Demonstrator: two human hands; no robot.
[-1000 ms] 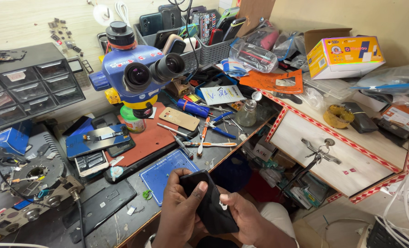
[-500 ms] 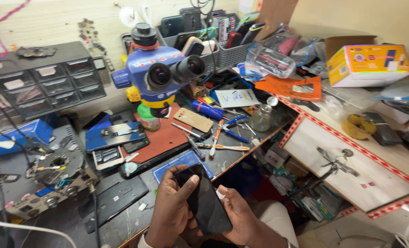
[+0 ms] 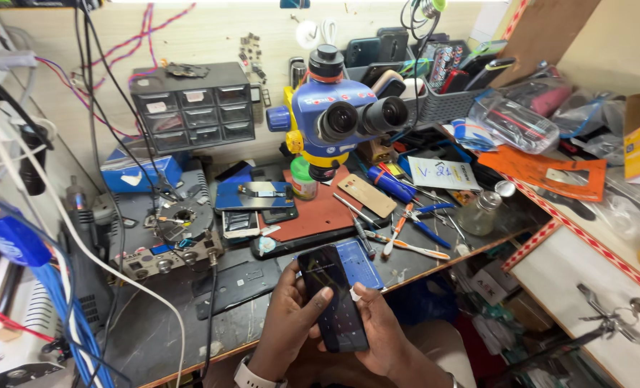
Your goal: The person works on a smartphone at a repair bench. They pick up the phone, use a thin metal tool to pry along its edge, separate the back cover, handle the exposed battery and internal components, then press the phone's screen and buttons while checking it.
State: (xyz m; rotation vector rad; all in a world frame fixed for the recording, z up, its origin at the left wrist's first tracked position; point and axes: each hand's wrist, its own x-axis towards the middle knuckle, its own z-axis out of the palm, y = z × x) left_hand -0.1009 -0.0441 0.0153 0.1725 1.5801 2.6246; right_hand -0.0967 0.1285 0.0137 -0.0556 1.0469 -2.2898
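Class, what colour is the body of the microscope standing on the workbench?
Blue, with yellow side parts and black eyepieces, on the stereo microscope; the head view shows it.

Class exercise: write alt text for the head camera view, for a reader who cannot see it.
Two hands, the left hand and right hand, hold a dark smartphone over the edge of a cluttered repair bench. Behind it stand a blue stereo microscope, a small grey drawer cabinet, scattered tweezers and cables.
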